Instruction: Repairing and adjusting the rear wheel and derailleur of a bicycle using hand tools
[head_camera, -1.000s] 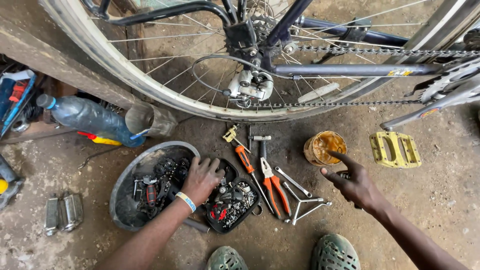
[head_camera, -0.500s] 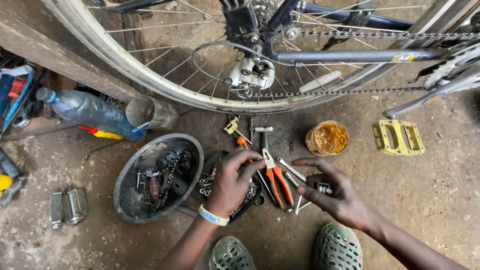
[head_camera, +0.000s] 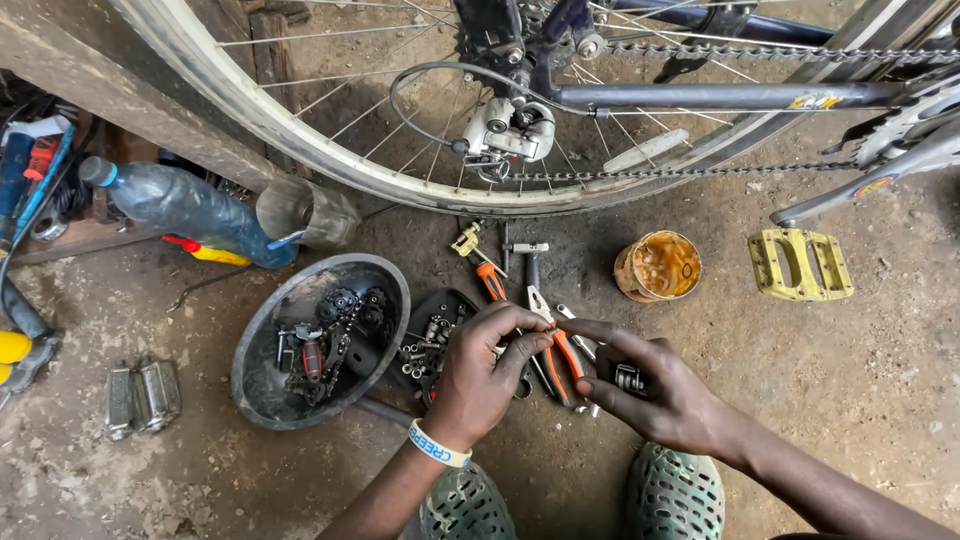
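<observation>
Both hands meet low in the centre of the view, over the dirt floor (head_camera: 840, 380). The right hand (head_camera: 665, 390) is half curled, index finger stretched toward nine o'clock, and it cradles a small metal part (head_camera: 630, 379) against the palm, held there by the thumb and bent fingers. The left hand (head_camera: 485, 375), with a pale wristband (head_camera: 438, 446) on the wrist, has its fingers bent and bunched, tips pointing to three o'clock and nearly meeting the right index finger; whether it pinches anything between those tips I cannot tell. Directly beneath the two hands lie orange-handled pliers (head_camera: 555, 350), partly covered by the fingers. At nine o'clock from the left hand sits a small dark tray of bolts and nuts (head_camera: 430, 335), and just beyond it a round dark bowl (head_camera: 262, 372) holding chain pieces and sprockets. At twelve o'clock from the right hand stands an open tin of brown grease (head_camera: 658, 266), and farther toward two o'clock a yellow pedal (head_camera: 800, 264) lies flat. Across the top runs the bicycle wheel (head_camera: 300, 135) with its rear derailleur (head_camera: 510, 135) hanging at twelve o'clock. A plastic bottle (head_camera: 185, 208) lies at ten o'clock.
</observation>
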